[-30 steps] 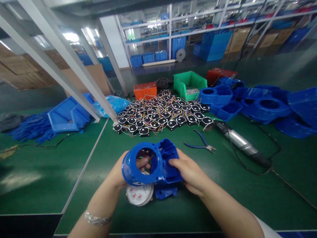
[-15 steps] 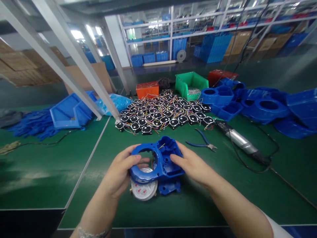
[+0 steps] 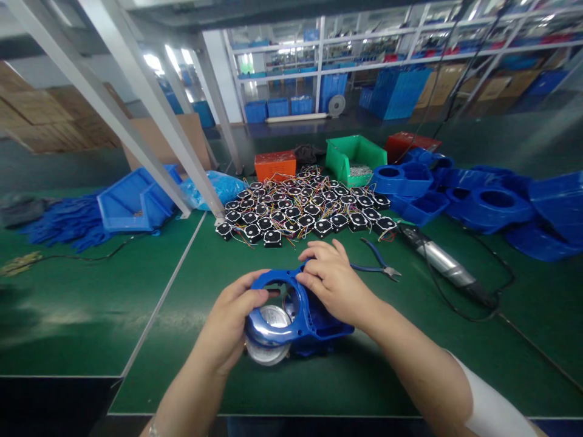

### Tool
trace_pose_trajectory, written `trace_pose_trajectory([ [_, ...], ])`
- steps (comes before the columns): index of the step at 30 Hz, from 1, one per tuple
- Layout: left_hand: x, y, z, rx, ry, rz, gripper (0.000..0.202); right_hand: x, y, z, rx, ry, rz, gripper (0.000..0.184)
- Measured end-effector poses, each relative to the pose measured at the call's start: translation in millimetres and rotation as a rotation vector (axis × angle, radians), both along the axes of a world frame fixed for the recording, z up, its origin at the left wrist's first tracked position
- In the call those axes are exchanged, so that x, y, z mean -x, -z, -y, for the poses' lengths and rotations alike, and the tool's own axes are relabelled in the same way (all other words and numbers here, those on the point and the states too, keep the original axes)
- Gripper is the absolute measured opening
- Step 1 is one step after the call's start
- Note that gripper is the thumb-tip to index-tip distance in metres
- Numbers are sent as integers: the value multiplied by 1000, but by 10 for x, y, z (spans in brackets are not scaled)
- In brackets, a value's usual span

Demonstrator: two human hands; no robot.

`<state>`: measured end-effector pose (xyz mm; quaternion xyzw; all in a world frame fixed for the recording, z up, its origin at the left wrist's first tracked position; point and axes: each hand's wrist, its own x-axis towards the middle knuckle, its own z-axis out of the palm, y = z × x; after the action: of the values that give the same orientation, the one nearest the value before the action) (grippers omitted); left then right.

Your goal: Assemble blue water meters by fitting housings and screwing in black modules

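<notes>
A blue plastic housing [image 3: 314, 321] with a round opening lies over a white meter dial [image 3: 268, 325] on the green table [image 3: 191, 285]. My left hand [image 3: 232, 318] grips the housing's left rim, fingers curled round the ring. My right hand [image 3: 334, 279] presses down on the housing's top right part, fingers bent over it. The dial shows through the opening and below the ring; the rest is hidden.
Behind the housing lies a heap of small black square parts with coloured wires [image 3: 303, 209]. Blue-handled pliers [image 3: 376, 264] and a silver electric screwdriver [image 3: 444, 264] lie to the right. Blue housings [image 3: 492, 203], green [image 3: 355, 158] and orange bins [image 3: 274, 165] stand further back.
The housing was held up tilted in both hands; it has come down flat over the dial. My right hand moved from the side onto its top.
</notes>
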<state>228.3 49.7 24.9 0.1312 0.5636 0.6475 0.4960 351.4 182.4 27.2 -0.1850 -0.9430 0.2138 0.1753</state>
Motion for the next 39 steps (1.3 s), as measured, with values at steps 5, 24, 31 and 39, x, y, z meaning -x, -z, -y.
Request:
trace_pose_trajectory([
  [5, -23, 54, 124, 67, 0, -44, 44, -39, 2, 12, 17, 4, -90, 17],
  [24, 143, 699, 458, 43, 160, -38, 52, -21, 286, 131, 252, 201, -184, 23],
  [31, -485, 743, 481, 68, 78, -199, 65, -44, 239, -289, 324, 216, -58, 25],
  [39, -551, 694, 382, 81, 250, -402, 94, -745, 285, -386, 649, 456, -365, 55],
])
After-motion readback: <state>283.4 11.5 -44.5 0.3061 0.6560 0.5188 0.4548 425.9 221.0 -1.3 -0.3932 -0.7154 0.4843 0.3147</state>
